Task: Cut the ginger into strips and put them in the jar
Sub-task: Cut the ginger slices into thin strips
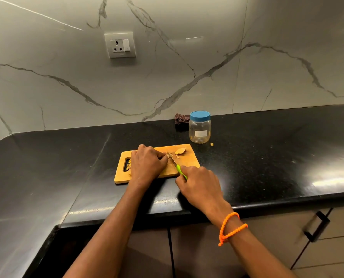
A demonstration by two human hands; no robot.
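A wooden cutting board [189,162] lies on the black counter. My left hand [147,165] rests on the board with curled fingers holding a small piece of ginger [168,156] down at its fingertips. My right hand [199,183] grips the green handle of a knife [178,168], whose blade meets the held ginger. A larger ginger chunk [180,151] lies at the board's far edge. Cut ginger bits [128,167] sit near the board's handle slot, partly hidden by my left hand. The clear jar [199,128] with a blue lid stands closed behind the board.
A dark checked cloth [180,120] lies against the marble wall behind the jar. A small ginger scrap [212,144] sits on the counter [267,157] right of the jar. A wall socket [120,45] is above. Cabinet doors with a black handle [317,225] are below the counter edge.
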